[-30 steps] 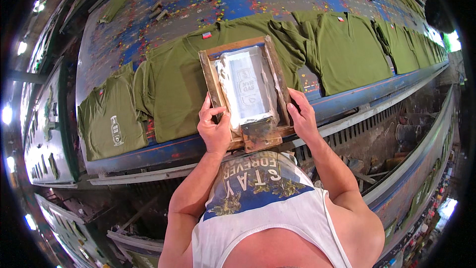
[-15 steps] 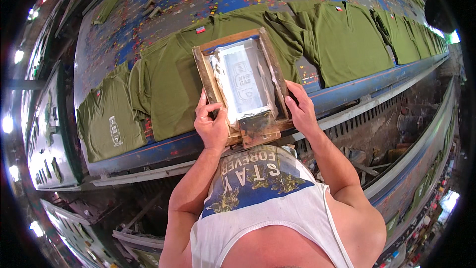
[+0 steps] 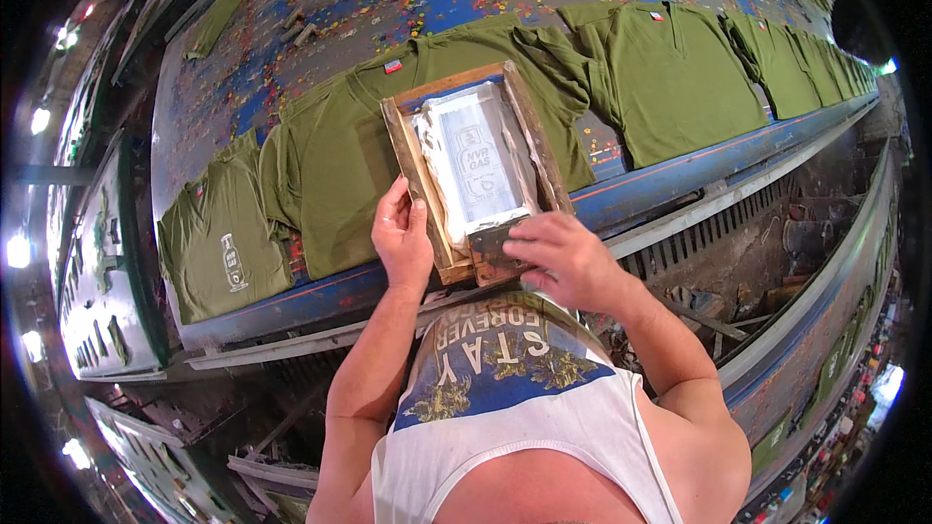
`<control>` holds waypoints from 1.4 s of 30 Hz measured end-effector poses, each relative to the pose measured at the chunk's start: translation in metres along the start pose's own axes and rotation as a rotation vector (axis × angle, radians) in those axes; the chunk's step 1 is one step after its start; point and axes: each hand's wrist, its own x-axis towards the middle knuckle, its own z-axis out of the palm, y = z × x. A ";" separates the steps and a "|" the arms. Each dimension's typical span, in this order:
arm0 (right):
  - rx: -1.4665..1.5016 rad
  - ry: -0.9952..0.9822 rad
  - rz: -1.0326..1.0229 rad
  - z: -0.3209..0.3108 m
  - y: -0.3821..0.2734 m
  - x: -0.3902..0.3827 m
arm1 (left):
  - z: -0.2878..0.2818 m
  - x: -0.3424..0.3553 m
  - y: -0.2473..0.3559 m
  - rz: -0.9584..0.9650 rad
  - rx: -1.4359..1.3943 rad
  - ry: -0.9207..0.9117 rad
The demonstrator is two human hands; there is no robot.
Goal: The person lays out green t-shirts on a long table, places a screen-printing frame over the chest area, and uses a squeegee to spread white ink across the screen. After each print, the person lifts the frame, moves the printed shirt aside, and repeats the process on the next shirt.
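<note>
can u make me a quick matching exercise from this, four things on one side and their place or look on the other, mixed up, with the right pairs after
Column one
1. left hand
2. right hand
3. wooden frame
4. leftmost shirt on the table

Column two
A. green, with a white bottle print
B. at the dark block at the near end of the frame
C. brown rim around a pale panel
D. at the left side of the frame

Right pairs
1-D, 2-B, 3-C, 4-A
</note>
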 end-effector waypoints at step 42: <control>-0.362 0.041 0.007 -0.008 0.085 0.182 | -0.009 0.035 0.073 0.573 1.244 -0.341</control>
